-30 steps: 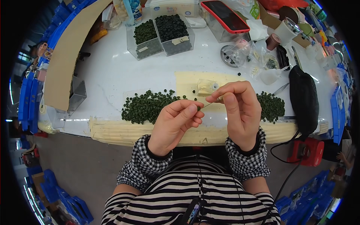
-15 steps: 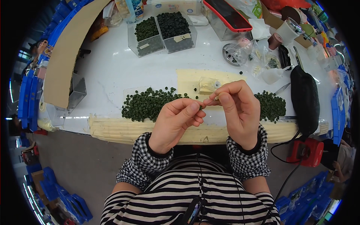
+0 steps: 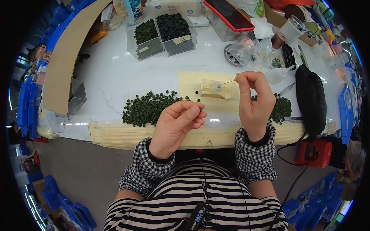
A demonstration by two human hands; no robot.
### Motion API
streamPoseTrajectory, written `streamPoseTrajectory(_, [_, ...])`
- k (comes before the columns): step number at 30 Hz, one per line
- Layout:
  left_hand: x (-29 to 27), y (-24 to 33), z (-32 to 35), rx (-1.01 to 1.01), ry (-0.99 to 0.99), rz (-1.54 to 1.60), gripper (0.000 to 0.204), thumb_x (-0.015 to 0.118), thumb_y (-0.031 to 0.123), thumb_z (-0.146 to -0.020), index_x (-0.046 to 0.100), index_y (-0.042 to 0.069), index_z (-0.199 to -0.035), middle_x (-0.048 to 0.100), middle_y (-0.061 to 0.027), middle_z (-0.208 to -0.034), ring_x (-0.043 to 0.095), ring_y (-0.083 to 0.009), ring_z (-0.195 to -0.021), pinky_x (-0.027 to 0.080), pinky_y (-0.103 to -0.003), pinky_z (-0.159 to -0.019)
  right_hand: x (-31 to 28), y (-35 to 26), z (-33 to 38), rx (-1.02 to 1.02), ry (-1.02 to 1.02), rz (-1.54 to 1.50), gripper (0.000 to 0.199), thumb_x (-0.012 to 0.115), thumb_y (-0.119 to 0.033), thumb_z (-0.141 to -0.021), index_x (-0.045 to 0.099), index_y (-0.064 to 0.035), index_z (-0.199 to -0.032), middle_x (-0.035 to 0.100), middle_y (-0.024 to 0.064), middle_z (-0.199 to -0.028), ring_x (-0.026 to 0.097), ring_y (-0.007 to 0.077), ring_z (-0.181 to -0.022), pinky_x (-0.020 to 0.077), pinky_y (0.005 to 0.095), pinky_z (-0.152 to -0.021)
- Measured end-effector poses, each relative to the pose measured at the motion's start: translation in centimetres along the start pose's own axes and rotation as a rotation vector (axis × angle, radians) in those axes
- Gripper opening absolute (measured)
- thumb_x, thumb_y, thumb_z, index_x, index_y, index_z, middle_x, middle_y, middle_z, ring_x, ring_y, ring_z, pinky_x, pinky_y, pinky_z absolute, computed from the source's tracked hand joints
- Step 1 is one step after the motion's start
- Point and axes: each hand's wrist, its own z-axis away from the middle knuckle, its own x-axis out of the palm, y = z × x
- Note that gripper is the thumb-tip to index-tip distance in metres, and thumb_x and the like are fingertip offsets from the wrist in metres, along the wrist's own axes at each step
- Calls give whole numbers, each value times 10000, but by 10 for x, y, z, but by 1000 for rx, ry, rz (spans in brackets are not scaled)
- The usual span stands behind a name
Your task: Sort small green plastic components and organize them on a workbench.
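My left hand (image 3: 175, 125) is closed in a pinch over the table's front, beside a heap of small round dark green pieces (image 3: 143, 109). A sliver of dark green shows at its fingertips, probably one such piece, mostly hidden by the fingers. Raised to the right, my right hand (image 3: 255, 102) pinches a thin needle-like stick (image 3: 230, 81). The stick's tip points left at a small white round cup (image 3: 219, 86), close to it; whether they touch I cannot tell. That cup is fixed on a tape-wrapped block (image 3: 208, 90). Another green heap (image 3: 283, 109) lies partly behind my right hand.
Two clear bins (image 3: 144, 50) of green and black pieces stand at the back. A red-cased phone (image 3: 231, 15) rests on a box. Tweezers (image 3: 287, 89) and a black pouch (image 3: 311, 104) lie right. A cardboard sheet (image 3: 63, 65) stands left; padded tape covers the front edge (image 3: 154, 136).
My right hand has moved up and right, away from my left fingertips, bringing the stick to the white cup. My left hand keeps its pinch in nearly the same place.
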Motion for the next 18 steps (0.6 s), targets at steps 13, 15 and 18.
streamPoseTrajectory(13, [-12,-3,4,51,-47,116,210,593,88,-965,611,14,-1160,688,-103,-1002,670,-122,-867,557,-223,-799,-31,13,7,1,-45,193,181,676,-49,-854,663,-5,-1029,668,113,-902,622,251,-806,485,333,-719])
streamPoseTrajectory(15, [-16,-4,4,54,-55,127,210,593,79,-963,611,13,-1162,688,-106,-1007,671,-124,-875,559,-225,-802,-51,17,11,37,-50,292,109,682,-35,-838,673,-5,-943,658,102,-865,605,254,-802,470,328,-714])
streamPoseTrajectory(18, [-19,-7,0,64,-85,147,210,600,65,-955,612,15,-1159,688,-107,-1007,672,-125,-883,562,-226,-796,-62,19,19,21,-138,396,69,698,-25,-805,664,-9,-863,640,90,-828,576,261,-797,457,338,-708])
